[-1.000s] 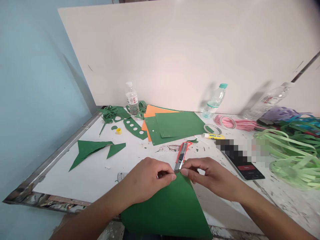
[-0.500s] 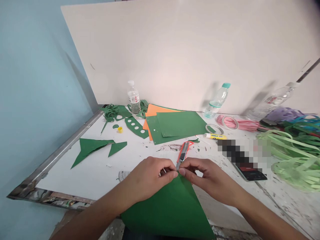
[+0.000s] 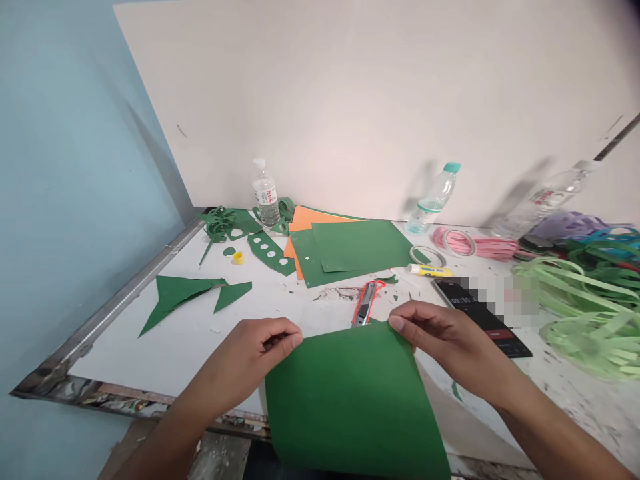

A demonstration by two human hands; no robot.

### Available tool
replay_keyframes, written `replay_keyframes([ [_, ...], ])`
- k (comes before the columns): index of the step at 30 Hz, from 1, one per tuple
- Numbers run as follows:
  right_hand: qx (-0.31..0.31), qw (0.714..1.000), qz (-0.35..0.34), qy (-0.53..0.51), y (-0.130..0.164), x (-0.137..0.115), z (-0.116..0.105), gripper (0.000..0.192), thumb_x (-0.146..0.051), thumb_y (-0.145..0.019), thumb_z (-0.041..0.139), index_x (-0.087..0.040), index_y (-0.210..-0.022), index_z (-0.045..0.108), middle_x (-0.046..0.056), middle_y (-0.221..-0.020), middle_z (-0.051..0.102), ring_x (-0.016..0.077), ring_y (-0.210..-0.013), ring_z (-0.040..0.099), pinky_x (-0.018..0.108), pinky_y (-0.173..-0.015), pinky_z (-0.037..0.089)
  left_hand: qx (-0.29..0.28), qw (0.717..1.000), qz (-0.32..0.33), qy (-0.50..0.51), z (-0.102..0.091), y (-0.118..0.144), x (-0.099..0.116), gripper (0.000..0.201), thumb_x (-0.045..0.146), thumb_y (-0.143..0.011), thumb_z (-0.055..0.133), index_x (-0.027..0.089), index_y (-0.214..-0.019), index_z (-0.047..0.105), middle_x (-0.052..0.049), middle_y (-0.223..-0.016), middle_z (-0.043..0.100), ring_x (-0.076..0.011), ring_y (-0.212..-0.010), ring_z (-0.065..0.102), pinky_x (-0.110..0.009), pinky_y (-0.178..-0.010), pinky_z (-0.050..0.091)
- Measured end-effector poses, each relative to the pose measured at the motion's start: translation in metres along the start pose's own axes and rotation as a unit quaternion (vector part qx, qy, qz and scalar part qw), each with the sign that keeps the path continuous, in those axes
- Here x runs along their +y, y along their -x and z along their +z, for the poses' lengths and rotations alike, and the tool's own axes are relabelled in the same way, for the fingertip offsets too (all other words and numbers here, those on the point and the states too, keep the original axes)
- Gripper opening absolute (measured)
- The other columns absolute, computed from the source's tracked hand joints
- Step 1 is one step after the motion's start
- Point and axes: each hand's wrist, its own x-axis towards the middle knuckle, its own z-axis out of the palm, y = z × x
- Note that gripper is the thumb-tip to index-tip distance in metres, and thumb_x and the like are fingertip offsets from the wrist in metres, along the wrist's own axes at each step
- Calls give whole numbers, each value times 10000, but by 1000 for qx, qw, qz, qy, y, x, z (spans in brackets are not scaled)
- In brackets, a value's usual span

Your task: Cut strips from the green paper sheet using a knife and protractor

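Note:
A sheet of green paper (image 3: 350, 400) hangs over the table's front edge, its far edge pinched at both corners. My left hand (image 3: 255, 353) is closed on the far left corner between thumb and fingers. At the far right corner, my right hand (image 3: 435, 340) grips the same sheet with thumb and forefinger. Just beyond the sheet's far edge lies a utility knife (image 3: 365, 304) with a red-orange body, its near end partly hidden by the paper. Cut green paper pieces (image 3: 183, 293) lie to the left, beyond my left hand.
Green sheets (image 3: 360, 247) and orange paper (image 3: 320, 217) are stacked at the back. A water bottle (image 3: 265, 197), a green-capped bottle (image 3: 434, 200), tape rolls (image 3: 459, 244), a glue stick (image 3: 430, 271), a phone (image 3: 470, 307) and light green paper strips (image 3: 590, 340) stand or lie around.
My hands have moved apart from the middle, left hand leftward and right hand rightward. The paper's far edge is now spread between them, and the scene has shifted slightly.

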Motion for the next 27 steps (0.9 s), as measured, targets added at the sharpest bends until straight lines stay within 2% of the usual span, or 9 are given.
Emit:
replay_keyframes([
  [7, 7, 1000, 12, 12, 4, 6, -4, 353, -534, -958, 579, -226, -805, 657, -26, -689, 558, 145, -670, 506, 273, -634, 394, 16, 999, -34, -13, -8, 6, -12, 412, 595, -992, 446, 260, -876, 656, 31, -812, 609, -177, -758, 516, -266, -670, 364],
  [13, 13, 1000, 18, 4, 4, 10, -4, 351, -542, -956, 575, -226, -828, 655, -28, -701, 552, 147, -677, 505, 276, -640, 397, 34, 999, 2, 16, -6, 3, -14, 417, 559, -1022, 395, 270, -961, 689, 20, -988, 700, -207, -934, 604, -274, -802, 426],
  [16, 20, 999, 26, 3, 4, 10, -3, 354, -548, -956, 570, -227, -832, 650, -29, -706, 543, 149, -681, 499, 279, -644, 393, 32, 998, -20, 40, -5, 3, -14, 361, 576, -996, 458, 291, -1008, 680, 27, -968, 694, -195, -883, 595, -266, -753, 425],
  [19, 18, 999, 30, 8, 4, 9, -3, 356, -554, -956, 566, -230, -839, 654, -28, -713, 550, 151, -688, 504, 282, -650, 392, 37, 997, -40, 54, -3, 4, -15, 314, 579, -935, 576, 283, -948, 678, 34, -865, 664, -177, -775, 550, -258, -668, 391],
  [22, 10, 999, 30, 19, 5, 8, -3, 355, -549, -958, 567, -232, -823, 654, -29, -700, 552, 152, -687, 510, 283, -656, 390, 53, 997, -42, 40, -3, 3, -17, 345, 573, -945, 557, 261, -860, 677, 36, -765, 606, -155, -675, 460, -265, -615, 337],
  [27, -2, 999, 29, 26, 5, 10, -2, 356, -547, -956, 570, -233, -814, 658, -27, -687, 552, 153, -685, 516, 284, -664, 394, 55, 996, -50, 48, -3, 2, -23, 356, 579, -948, 545, 259, -863, 674, 36, -752, 577, -148, -669, 432, -264, -610, 327],
])
